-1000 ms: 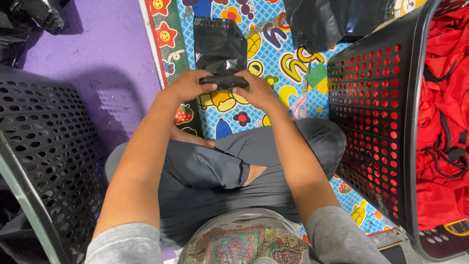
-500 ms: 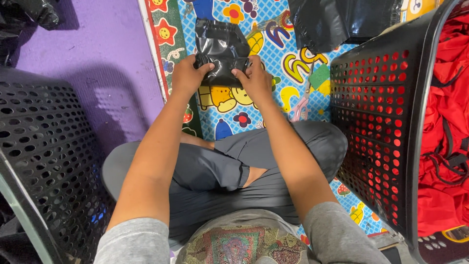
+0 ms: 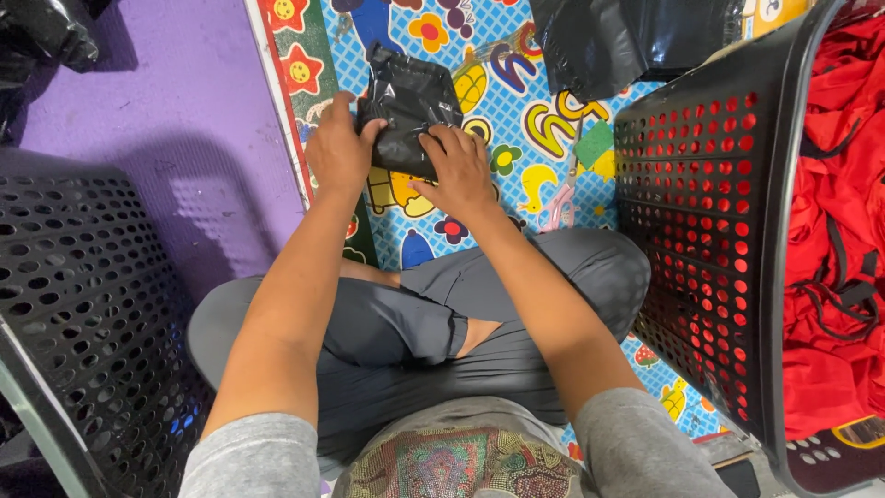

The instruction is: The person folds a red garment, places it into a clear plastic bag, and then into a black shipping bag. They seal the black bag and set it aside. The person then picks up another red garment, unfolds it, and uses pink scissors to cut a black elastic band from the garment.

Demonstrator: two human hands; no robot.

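Lying flat on the colourful play mat (image 3: 516, 129) in front of the seated person is a small black plastic packet (image 3: 410, 106), crinkled and shiny, its near end tucked under both hands. The left hand (image 3: 339, 152) presses against the packet's left edge, thumb hooked over the near corner and fingers spread down onto the mat beside it. The right hand (image 3: 458, 171) rests palm down on the near right corner, fingers laid flat across the plastic. Neither hand is clenched around the packet; both pin it to the mat with open fingers.

The person sits cross-legged in grey trousers (image 3: 433, 323), forearms stretched out over the knees. Just right of the right hand, a pair of scissors with pale pink handles (image 3: 560, 198) lies on the mat, apart from the packet. Farther up the mat, a larger sheet of black plastic (image 3: 618, 37) lies crumpled, well apart from the hands.

At the person's right stands a black perforated basket (image 3: 701, 221), filled with red fabric (image 3: 834, 231) that shows through the holes and over the rim. At the left, another black perforated basket (image 3: 83, 314) sits on a purple mat (image 3: 175, 101), which borders the patterned one. A black bag (image 3: 41, 37) lies at the far left corner.
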